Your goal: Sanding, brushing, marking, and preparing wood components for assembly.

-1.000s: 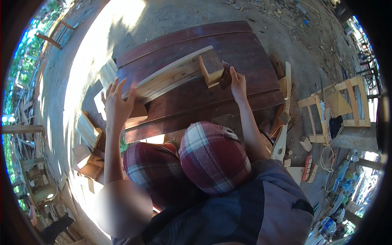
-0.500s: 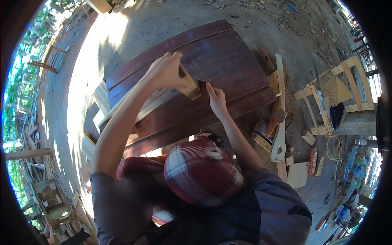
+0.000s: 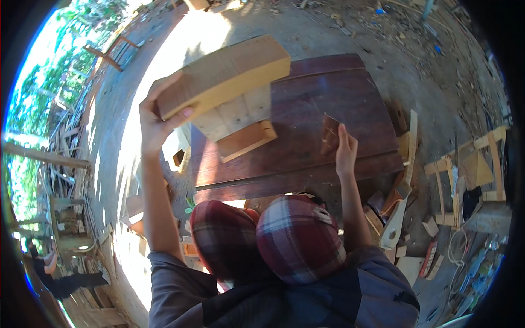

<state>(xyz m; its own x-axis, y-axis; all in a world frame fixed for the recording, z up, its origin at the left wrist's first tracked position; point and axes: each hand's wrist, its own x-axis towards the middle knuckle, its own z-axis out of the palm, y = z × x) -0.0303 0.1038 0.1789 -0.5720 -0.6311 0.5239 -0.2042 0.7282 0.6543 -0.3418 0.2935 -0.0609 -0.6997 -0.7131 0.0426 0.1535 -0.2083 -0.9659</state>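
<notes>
My left hand (image 3: 157, 117) grips one end of a box-like wooden piece (image 3: 227, 74), its thumb on the near face and fingers behind. The piece is raised and tilted, showing a long pale side, a flat panel and a hollow lower part. Closed around the edge of a creased brown sheet, which looks like sandpaper (image 3: 329, 138), is my right hand (image 3: 346, 154). The sheet is apart from the wooden piece. Beneath both hands lies a dark red-brown plank tabletop (image 3: 361, 98).
On the right, wooden offcuts and a long pale wooden part (image 3: 392, 229) lie by the tabletop, with a wooden chair frame (image 3: 445, 191) beyond. Plastic bottles (image 3: 478, 268) and a cord (image 3: 455, 257) are at far right. My knees in plaid cloth (image 3: 298, 238) are close to the near edge.
My left hand has lifted the wooden piece off the tabletop and turned it, moving it left. The sheet in my right hand has come away from it and shows more fully.
</notes>
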